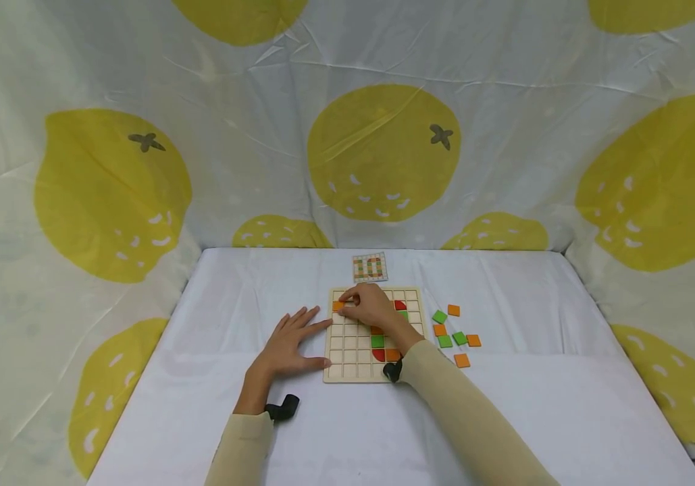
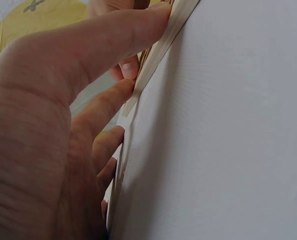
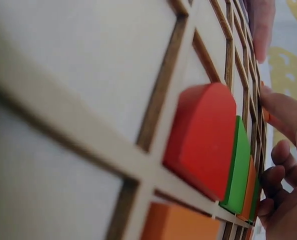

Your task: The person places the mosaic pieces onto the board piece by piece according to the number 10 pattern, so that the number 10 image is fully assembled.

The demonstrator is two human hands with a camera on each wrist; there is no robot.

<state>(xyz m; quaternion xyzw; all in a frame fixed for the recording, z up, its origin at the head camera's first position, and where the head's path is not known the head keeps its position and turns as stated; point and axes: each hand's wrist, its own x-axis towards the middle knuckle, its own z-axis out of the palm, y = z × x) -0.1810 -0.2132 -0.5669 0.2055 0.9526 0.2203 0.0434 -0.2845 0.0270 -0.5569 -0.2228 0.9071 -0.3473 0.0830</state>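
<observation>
A pale wooden grid board (image 1: 341, 372) lies flat on the white-covered table. My right hand (image 1: 374, 307) reaches over it to the upper left, with thumb and forefinger at opposite edges of an orange square tile (image 1: 338, 306) in a left-column cell. In the right wrist view, a fingertip touches that tile. Spread wide, my left hand (image 1: 286, 344) rests at the board's left side, thumb and forefinger against its edge. On the board sit a red rounded tile (image 3: 203, 135), a green tile (image 3: 234, 172) and several others, partly hidden by the right hand and wrist.
Loose orange tiles (image 1: 462, 361) and green tiles (image 1: 440, 316) lie scattered right of the board. Behind the board is a small pattern card (image 1: 369, 267) with a coloured grid. A lemon-print cloth (image 1: 262, 155) surrounds the table on the back and sides.
</observation>
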